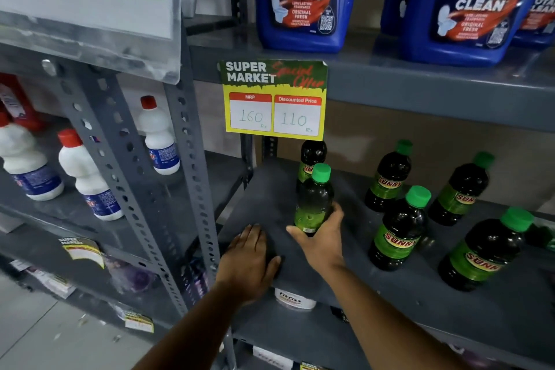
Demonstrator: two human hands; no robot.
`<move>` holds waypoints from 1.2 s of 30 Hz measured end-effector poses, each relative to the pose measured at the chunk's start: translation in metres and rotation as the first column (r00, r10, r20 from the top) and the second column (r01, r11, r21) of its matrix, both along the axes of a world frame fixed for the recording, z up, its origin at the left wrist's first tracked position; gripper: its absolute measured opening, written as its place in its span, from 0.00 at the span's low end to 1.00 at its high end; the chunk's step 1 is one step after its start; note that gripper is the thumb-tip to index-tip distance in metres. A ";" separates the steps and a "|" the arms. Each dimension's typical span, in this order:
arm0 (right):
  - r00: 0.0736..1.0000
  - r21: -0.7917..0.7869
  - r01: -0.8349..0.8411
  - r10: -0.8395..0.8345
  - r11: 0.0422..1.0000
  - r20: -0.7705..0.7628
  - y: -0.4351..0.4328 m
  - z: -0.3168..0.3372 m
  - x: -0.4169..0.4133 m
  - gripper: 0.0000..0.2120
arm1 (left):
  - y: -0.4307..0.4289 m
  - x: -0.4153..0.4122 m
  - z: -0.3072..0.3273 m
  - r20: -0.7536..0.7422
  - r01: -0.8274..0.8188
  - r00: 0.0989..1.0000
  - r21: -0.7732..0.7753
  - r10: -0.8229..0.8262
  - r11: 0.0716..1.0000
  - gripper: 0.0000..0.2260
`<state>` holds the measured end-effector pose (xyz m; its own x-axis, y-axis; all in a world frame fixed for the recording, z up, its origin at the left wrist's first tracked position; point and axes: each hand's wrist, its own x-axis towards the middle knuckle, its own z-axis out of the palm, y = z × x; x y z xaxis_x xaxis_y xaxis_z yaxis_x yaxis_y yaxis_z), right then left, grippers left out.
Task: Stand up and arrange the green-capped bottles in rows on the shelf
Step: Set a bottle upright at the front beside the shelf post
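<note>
Right hand [322,237] grip closed round upright green-capped bottle [313,201], just before rear bottle [312,159]; left hand [249,255] flat, open on shelf [270,198].

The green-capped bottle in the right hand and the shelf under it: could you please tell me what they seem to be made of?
The green-capped bottle in the right hand looks like clear glossy plastic: highlights glint on its wall and dark liquid shows through. Its cap looks like matte moulded plastic. The shelf looks like grey painted metal with a dull finish, given its thin folded front edge.
</note>
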<state>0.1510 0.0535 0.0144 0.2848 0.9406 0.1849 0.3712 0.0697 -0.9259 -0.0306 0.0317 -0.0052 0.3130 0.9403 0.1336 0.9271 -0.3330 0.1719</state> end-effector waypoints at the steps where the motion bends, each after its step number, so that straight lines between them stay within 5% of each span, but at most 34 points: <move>1: 1.000 -0.015 0.003 -0.003 1.000 0.010 0.000 -0.001 0.001 0.48 | 0.003 -0.002 0.000 -0.004 0.023 1.000 -0.001 -0.023 1.000 0.34; 8: 0.981 0.022 0.114 -0.116 0.993 0.155 -0.007 -0.006 0.004 0.52 | 0.007 -0.002 -0.005 0.000 0.040 0.999 0.024 -0.040 0.999 0.34; 11: 0.983 0.022 0.121 -0.123 0.992 0.136 -0.005 -0.005 0.004 0.43 | 0.008 -0.002 -0.006 0.002 0.044 0.999 0.033 -0.044 0.999 0.34; 21: 0.989 -0.088 0.088 -0.077 0.992 0.128 -0.005 -0.007 0.007 0.34 | 0.008 -0.001 -0.007 0.009 0.043 0.999 0.037 -0.043 0.998 0.33; 36: 0.971 -0.121 -0.035 0.062 0.992 0.231 -0.008 -0.007 0.014 0.35 | 0.004 -0.001 -0.003 0.003 0.048 0.999 0.057 -0.049 0.997 0.33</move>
<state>0.1652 0.0454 0.0075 0.2002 0.9711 0.1302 0.5770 -0.0095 -0.8167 -0.0312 0.0361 -0.0077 0.3573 0.9149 0.1880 0.9089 -0.3869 0.1556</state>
